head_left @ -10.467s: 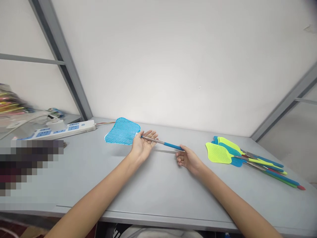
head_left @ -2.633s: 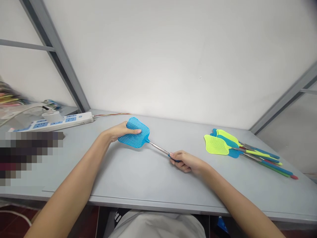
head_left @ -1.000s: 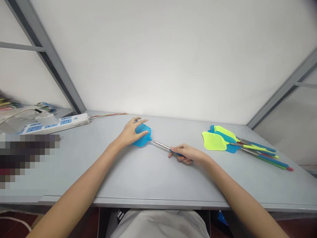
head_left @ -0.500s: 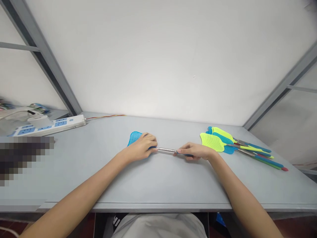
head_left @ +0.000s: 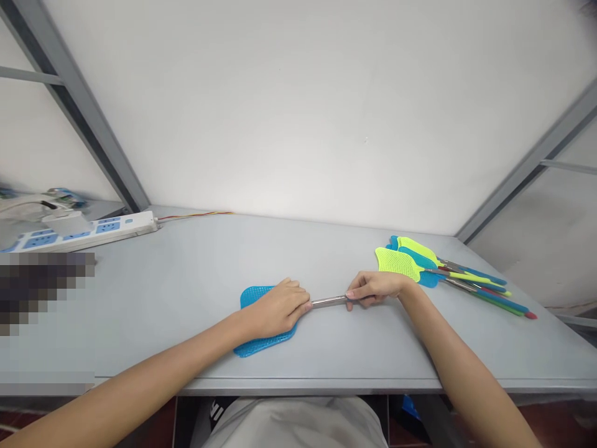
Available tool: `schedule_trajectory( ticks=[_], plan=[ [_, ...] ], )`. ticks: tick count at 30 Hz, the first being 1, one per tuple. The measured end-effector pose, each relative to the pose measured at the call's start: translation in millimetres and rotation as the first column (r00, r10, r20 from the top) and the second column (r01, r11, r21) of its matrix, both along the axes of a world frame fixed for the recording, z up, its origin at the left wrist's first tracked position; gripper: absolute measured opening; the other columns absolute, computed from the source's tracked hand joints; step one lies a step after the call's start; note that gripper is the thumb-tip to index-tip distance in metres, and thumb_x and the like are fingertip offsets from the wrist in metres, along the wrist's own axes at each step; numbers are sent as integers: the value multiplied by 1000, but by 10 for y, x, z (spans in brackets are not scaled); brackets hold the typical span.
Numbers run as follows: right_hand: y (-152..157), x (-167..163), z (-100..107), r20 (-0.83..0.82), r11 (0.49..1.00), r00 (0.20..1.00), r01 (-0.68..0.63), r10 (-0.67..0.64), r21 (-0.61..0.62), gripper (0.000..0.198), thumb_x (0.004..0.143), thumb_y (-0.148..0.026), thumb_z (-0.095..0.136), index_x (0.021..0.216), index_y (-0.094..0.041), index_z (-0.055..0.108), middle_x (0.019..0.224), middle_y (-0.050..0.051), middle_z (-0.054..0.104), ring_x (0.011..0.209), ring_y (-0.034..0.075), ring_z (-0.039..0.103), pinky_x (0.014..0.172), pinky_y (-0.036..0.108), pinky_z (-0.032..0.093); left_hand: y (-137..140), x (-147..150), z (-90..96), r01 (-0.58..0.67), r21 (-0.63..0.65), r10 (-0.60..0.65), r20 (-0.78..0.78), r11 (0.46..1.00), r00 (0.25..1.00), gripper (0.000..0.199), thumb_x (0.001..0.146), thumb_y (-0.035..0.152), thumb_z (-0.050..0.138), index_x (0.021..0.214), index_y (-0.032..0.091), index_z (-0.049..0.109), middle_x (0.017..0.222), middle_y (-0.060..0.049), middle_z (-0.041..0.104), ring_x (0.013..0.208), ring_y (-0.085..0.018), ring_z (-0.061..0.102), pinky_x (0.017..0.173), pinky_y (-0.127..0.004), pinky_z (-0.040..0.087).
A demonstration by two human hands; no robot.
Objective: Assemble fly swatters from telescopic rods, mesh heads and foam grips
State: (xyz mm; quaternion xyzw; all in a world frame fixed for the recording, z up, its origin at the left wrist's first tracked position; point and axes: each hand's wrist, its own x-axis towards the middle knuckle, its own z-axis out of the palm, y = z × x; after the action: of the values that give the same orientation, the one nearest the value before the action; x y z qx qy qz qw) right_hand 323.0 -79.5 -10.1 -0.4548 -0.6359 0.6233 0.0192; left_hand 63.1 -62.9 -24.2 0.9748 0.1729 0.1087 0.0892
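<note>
A blue fly swatter (head_left: 265, 346) with a mesh head and a thin metal shaft lies across the middle of the grey table, between both hands. Closed around the neck where head meets shaft is my left hand (head_left: 282, 308), covering the middle of the blue mesh. My right hand (head_left: 373, 288) pinches the far end of the shaft at the handle; most of the handle is hidden inside the fingers. Bare metal shows between the two hands. Just beyond the right hand lies a pile of fly swatters (head_left: 398, 262) in yellow-green and blue, their handles pointing right.
A white power strip (head_left: 125, 227) with a plugged-in adapter stands at the left, a red and yellow wire (head_left: 196, 215) running from it. The table's front edge (head_left: 298, 387) is close to my body. A white panel (head_left: 298, 124) rises behind. A pixelated patch covers the far left.
The swatter's head has come nearer to me and turned flatter, showing more mesh on both sides of my left hand. My left hand moved nearer and right; my right hand shifted slightly right.
</note>
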Motion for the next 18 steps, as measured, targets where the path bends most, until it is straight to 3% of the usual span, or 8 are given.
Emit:
schedule_trajectory(
  ticks=[10,18],
  plan=[
    [-19,-17,-15,2,1000,1000,4,-4,-6,39,74,-44,48,85,-9,60,45,-7,32,36,2,19,31,17,11,-17,28,-50,-27,-72,30,30,997,999,30,88,28,24,65,17,40,64,0,46,65,-12,40,70,-27,31],
    [-17,-34,-2,8,1000,1000,8,-8,-15,38,73,-44,48,84,-9,60,45,-7,30,35,2,18,31,17,10,-63,18,-21,-57,-34,58,24,998,998,31,87,27,25,65,16,43,64,-1,48,66,-14,41,68,-28,31]
  ],
)
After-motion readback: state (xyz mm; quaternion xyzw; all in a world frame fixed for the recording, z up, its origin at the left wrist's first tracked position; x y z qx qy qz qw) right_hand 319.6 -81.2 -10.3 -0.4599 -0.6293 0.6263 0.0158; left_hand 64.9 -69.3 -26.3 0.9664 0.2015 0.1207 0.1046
